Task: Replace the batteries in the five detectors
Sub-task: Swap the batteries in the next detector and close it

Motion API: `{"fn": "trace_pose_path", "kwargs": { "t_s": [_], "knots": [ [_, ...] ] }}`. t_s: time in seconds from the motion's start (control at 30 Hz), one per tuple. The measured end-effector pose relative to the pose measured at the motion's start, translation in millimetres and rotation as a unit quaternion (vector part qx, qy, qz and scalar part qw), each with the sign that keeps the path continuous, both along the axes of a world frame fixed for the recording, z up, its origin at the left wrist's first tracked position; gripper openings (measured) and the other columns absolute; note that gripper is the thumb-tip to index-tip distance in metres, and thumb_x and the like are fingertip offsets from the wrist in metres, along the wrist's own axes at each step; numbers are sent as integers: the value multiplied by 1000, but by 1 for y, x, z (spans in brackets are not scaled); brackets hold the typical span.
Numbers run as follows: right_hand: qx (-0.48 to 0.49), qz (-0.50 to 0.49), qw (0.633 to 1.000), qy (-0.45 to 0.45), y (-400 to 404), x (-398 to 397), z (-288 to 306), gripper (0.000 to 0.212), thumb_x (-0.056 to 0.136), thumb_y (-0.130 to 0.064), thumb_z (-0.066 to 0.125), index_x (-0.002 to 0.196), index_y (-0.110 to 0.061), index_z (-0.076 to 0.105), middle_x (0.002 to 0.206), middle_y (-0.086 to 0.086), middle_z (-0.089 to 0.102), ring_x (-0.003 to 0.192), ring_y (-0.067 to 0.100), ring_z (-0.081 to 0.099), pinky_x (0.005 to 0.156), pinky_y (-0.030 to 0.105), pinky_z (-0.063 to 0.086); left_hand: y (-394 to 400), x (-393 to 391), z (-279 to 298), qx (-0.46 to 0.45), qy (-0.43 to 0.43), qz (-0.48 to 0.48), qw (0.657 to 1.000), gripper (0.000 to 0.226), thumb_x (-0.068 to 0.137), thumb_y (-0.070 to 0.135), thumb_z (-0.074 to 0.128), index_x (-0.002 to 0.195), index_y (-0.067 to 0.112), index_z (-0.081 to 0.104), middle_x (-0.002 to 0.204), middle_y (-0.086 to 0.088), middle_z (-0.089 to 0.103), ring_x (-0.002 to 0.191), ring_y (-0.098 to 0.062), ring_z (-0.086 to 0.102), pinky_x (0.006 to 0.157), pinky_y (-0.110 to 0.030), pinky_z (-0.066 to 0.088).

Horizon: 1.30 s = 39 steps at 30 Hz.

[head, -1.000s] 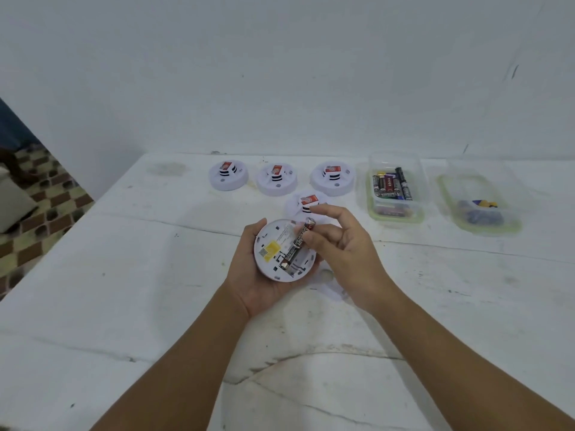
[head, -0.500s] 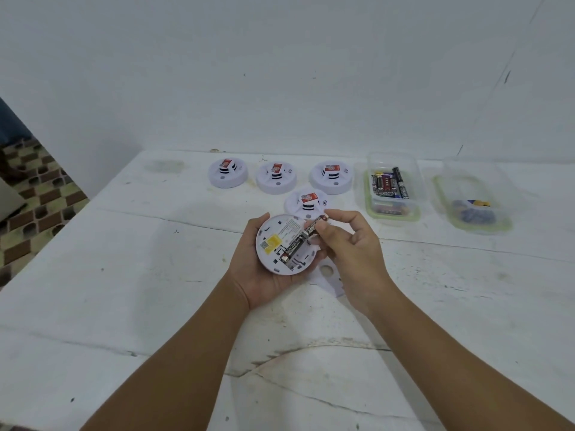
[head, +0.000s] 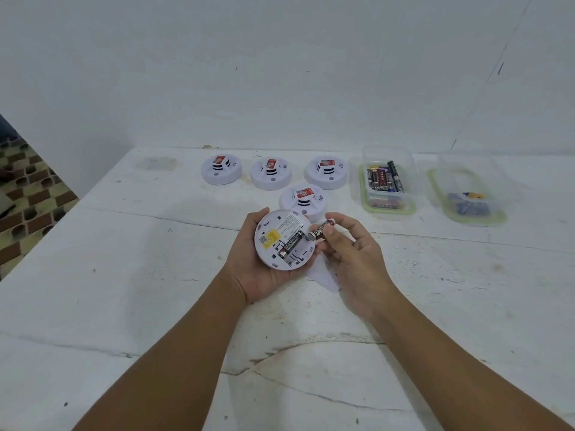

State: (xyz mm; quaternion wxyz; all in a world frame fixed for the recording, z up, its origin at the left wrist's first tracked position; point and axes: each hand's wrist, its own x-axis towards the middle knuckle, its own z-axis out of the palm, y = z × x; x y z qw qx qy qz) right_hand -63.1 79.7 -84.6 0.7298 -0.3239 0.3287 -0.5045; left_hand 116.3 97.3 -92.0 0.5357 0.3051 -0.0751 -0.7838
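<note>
The left hand (head: 258, 262) cups a round, smooth white plastic detector (head: 284, 239) back-up, one cylindrical battery (head: 291, 245) seemingly seated inside, while just beside its rim the right hand (head: 351, 256) pinches another glossy black battery (head: 322, 232).

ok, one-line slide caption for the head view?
Left hand cradles an opened detector while the right hand pinches a battery beside its compartment.
</note>
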Motion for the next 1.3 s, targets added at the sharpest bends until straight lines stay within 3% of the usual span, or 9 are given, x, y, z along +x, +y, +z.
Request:
{"fn": "trace_pose_path", "kwargs": {
  "t_s": [0.13, 0.37, 0.5, 0.7, 0.87, 1.03, 1.13, 1.23, 1.3],
  "knots": [
    [-15, 31, 999, 3, -2, -5, -5, 28, 92, -4, 68, 119, -9, 68, 107, 20, 77, 72, 14, 70, 77, 31, 62, -1, 0, -1, 0, 3, -1, 1000, 65, 92, 53, 60, 136, 5, 65, 137, -24, 61, 118, -40, 59, 96, -50, 57],
    [-22, 57, 998, -3, -5, -10, -12, 44, 83, -10, 72, 126, -8, 63, 112, 17, 77, 95, 19, 73, 94, 30, 59, -2, 0, -1, 8, -5, 7, 1000, 69, 91, 53, 62, 143, 9, 60, 136, -22, 61, 114, -37, 61, 104, -49, 47],
    [-28, 78, 997, 7, -6, -11, -13, 35, 83, -11, 72, 118, -10, 70, 109, 13, 78, 90, 16, 71, 90, 26, 58, -3, 1, -1, -4, -3, 2, 1000, 71, 93, 54, 59, 147, 9, 57, 141, -21, 58, 120, -36, 57, 103, -48, 48],
    [-34, 83, 996, 0, -5, -13, -13, 43, 85, -7, 72, 127, -14, 67, 104, 12, 78, 84, 14, 71, 83, 24, 57, -2, 1, -2, -6, -1, 11, 1000, 67, 92, 53, 61, 140, 7, 64, 139, -22, 59, 117, -36, 60, 98, -48, 54],
    [-41, 81, 996, 13, -4, -10, -12, 44, 71, -18, 85, 114, -16, 77, 95, 16, 77, 85, 21, 73, 81, 30, 61, -3, 2, -5, -4, -25, 11, 1000, 65, 96, 56, 55, 135, 6, 66, 132, -23, 65, 112, -38, 64, 110, -49, 41],
    [-43, 83, 995, 17, -3, -8, -15, 33, 70, -14, 87, 101, -6, 80, 104, 22, 77, 87, 27, 76, 82, 36, 64, -5, 4, -9, 1, -1, 3, 1000, 64, 96, 56, 57, 135, 6, 64, 130, -24, 62, 114, -39, 59, 126, -50, 22],
    [-47, 85, 995, 12, -2, -9, -16, 28, 77, -4, 80, 104, 2, 77, 103, 24, 77, 86, 28, 77, 75, 33, 63, -4, 4, -9, -11, -1, 8, 1000, 62, 97, 55, 57, 131, 4, 67, 128, -25, 64, 111, -40, 62, 121, -53, 32],
    [-50, 85, 995, 11, -3, -9, -18, 29, 78, -4, 79, 106, 5, 75, 104, 26, 77, 89, 30, 77, 79, 37, 64, -2, 1, -6, -18, -18, 19, 1000, 61, 97, 54, 55, 122, 2, 73, 123, -25, 68, 102, -40, 70, 100, -55, 53],
    [-52, 84, 995, 15, -3, -9, -17, 32, 78, -5, 81, 107, 6, 75, 104, 26, 77, 89, 30, 77, 80, 38, 64, -1, -1, -4, -16, -21, 21, 999, 62, 97, 54, 54, 122, 1, 74, 123, -25, 69, 101, -40, 71, 94, -55, 58]
  ]
}}
